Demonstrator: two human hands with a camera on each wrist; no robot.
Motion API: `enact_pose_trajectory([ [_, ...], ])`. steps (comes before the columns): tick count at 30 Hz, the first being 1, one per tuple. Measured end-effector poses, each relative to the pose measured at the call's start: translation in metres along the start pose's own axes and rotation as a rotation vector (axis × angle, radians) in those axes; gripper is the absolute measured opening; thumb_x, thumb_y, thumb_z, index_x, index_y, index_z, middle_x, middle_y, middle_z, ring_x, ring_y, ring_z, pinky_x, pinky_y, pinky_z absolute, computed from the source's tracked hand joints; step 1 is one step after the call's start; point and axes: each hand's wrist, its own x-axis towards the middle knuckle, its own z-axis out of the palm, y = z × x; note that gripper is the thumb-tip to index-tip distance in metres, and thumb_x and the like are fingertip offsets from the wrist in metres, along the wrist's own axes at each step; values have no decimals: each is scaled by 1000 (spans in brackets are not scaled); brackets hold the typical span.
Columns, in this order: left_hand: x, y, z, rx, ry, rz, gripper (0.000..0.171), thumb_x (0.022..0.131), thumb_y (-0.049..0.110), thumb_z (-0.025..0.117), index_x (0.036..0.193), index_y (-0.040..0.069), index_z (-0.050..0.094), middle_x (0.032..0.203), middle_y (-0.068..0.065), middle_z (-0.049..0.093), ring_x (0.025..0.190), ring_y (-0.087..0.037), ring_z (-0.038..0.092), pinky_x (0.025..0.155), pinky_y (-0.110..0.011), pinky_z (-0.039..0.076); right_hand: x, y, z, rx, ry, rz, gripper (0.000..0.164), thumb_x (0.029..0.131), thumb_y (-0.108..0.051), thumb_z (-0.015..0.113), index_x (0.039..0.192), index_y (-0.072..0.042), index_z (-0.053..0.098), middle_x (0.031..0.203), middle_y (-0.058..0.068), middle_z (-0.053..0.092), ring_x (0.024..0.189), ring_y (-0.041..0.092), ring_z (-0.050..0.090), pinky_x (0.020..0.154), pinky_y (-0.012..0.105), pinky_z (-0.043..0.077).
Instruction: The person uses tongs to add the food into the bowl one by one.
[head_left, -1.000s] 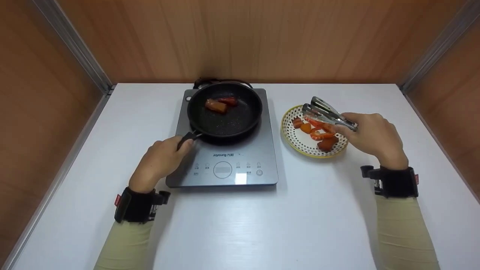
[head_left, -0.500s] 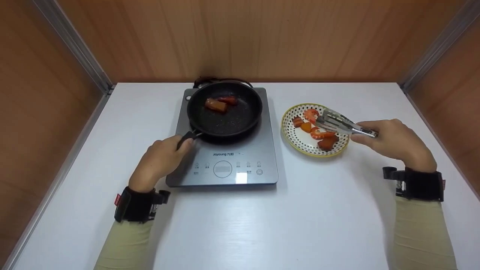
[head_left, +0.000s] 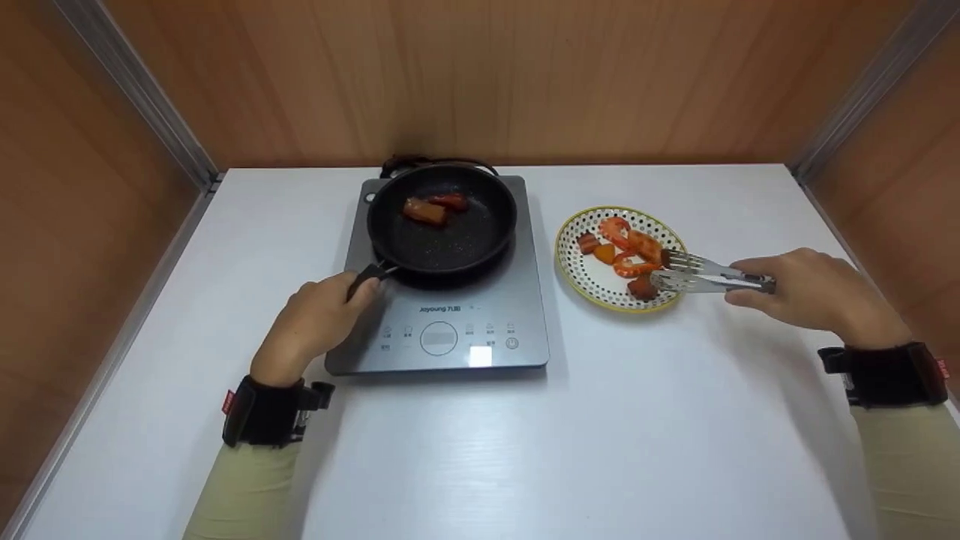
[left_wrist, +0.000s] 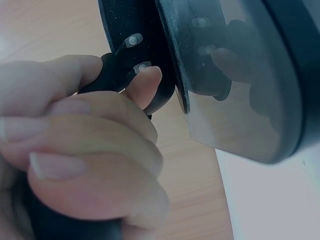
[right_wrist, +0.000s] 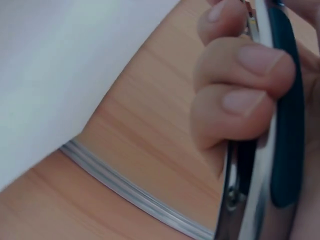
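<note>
My left hand grips the black handle of a frying pan; curled fingers wrap it in the left wrist view. Two reddish-brown food pieces lie in the pan's far half. At the right, my right hand holds metal tongs pointing left, its fingers bent round their dark-sided handle in the right wrist view. The tong tips are parted over the right side of a dotted plate, by a dark red chunk. Whether they touch it, I cannot tell.
Under the pan is a grey induction cooker with touch controls along its near side. Curved orange pieces like shrimp, a yellow-orange lump and a striped brown piece lie on the plate. Wood-grain panels wall the white table.
The right hand has moved right and nearer, taking the tongs from the plate's far middle to its right side; they now point more squarely left. The left hand keeps its hold on the pan handle.
</note>
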Motion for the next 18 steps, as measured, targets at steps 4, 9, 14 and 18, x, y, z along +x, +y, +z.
enact_pose_trajectory([
  [4,0,-1,1,-10,-9,-6,45,114,50,43,97,11,55,78,-5,51,77,-26,55,65,-37,40,4,1,-4,-63,3,-37,37,94,-34,83,128,-19,77,82,-2,69,70,18,52,59,36,38],
  [9,-1,-2,1,-22,-8,-8,45,113,51,43,96,11,55,77,-4,50,75,-25,54,64,-37,40,11,0,-7,-116,11,-104,37,92,-32,85,125,-17,78,83,-1,72,67,16,51,58,34,38],
  [14,-1,-2,1,-31,3,3,45,113,51,44,95,12,54,75,-3,48,70,-23,52,61,-36,39,17,-2,-6,-137,-5,-113,39,91,-32,86,126,-17,78,83,-1,72,68,17,52,58,35,40],
  [18,-1,-2,0,-23,0,0,44,113,51,43,95,12,53,76,-3,48,71,-24,52,62,-36,38,22,-5,-1,-152,32,-157,40,90,-33,87,126,-17,78,84,1,74,67,16,52,57,34,40],
])
